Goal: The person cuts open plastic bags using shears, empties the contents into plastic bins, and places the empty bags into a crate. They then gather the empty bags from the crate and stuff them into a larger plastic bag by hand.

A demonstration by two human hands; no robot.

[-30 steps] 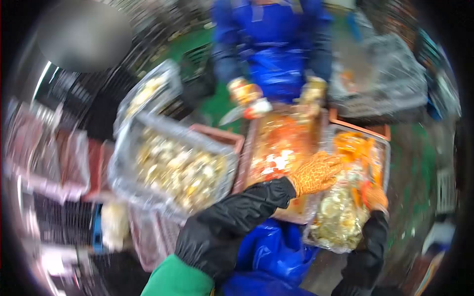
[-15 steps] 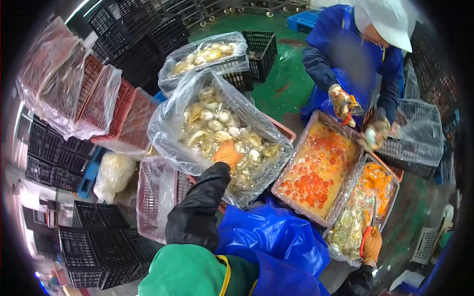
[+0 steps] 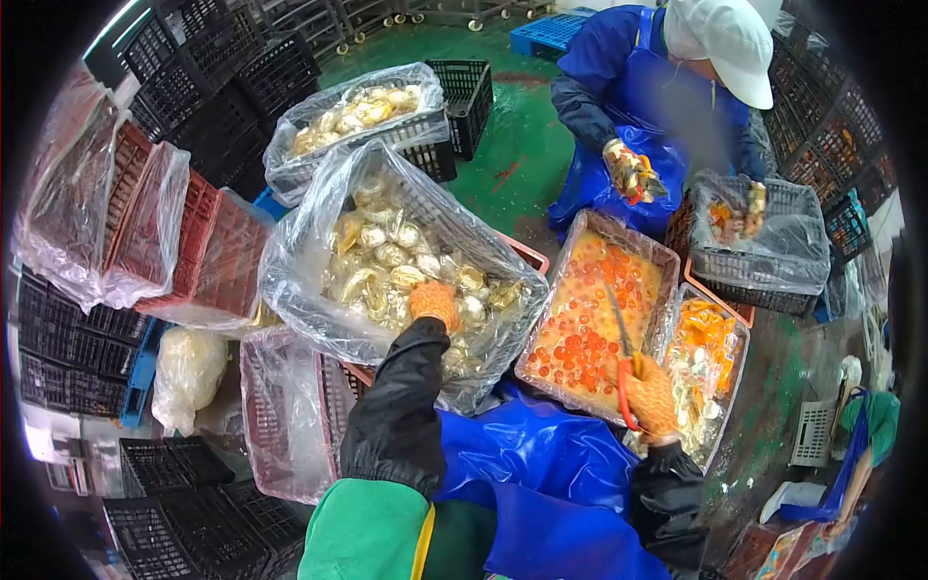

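Reaching into the plastic-lined crate [image 3: 530,256], the left hand [image 3: 433,302] lies fingers-down on the heaped shells [image 3: 387,256], though I cannot tell whether it has closed on one. The right hand [image 3: 650,394] is clamped on a red-handled knife [image 3: 619,324], held blade-up over the tray [image 3: 667,259] of orange meat [image 3: 580,338]. Judging by the shallow layer of meat and the well-filled crate, a fair part is done and plenty remains.

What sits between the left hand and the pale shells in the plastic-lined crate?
Nothing visible. The orange-gloved left hand sits directly on the pale shells inside the clear-plastic-lined crate; the liner lies open around them.
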